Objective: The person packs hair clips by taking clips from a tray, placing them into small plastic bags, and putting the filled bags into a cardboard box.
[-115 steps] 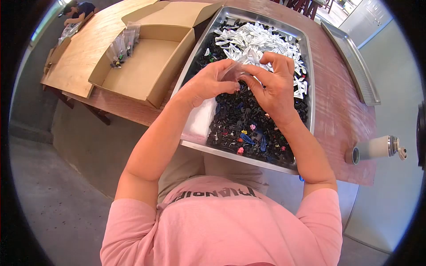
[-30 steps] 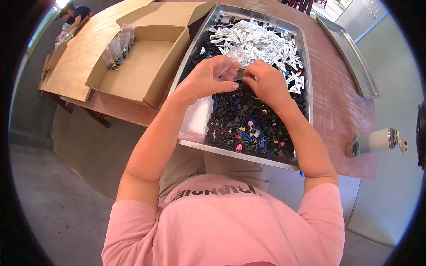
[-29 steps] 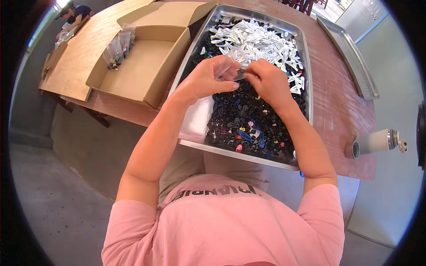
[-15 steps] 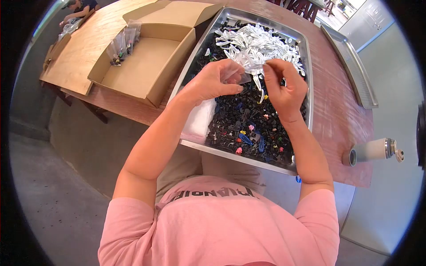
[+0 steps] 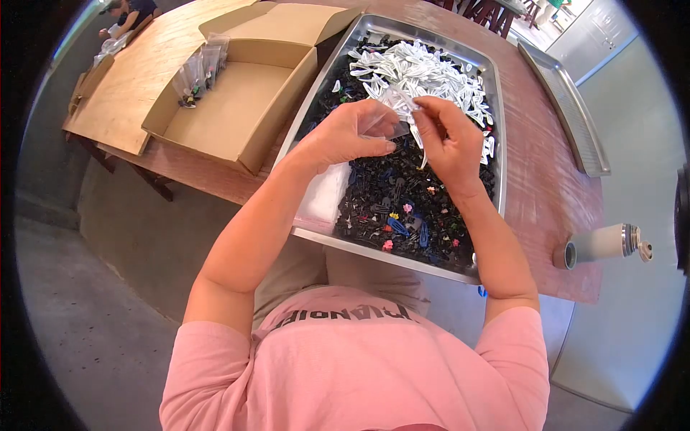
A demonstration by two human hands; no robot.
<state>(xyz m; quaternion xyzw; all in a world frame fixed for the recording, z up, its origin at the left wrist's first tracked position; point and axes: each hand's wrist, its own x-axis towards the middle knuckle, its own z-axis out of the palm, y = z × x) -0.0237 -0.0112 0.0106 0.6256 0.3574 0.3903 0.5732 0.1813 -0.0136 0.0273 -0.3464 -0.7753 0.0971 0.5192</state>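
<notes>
My left hand is curled around a small clear plastic bag, its thumb reaching out below. At the bag's upper right edge, the thumb and forefinger of my right hand are pinched together on the plastic. Whether a small piece is also between those fingers is hidden. Both hands hover over a metal tray. A heap of white snap hair clips lies at its far side. Nearer me is a layer of mostly black small clips, with blue clips and pink flower pieces among them.
A stack of clear bags lies in the tray's left side. To the left is an open cardboard box holding several filled bags. A second metal tray and a flask are on the right. Another person sits far left.
My right hand has moved slightly left, and its fingertips now meet the bag's edge. The bag spreads wider between my hands. My left hand stays nearly in place.
</notes>
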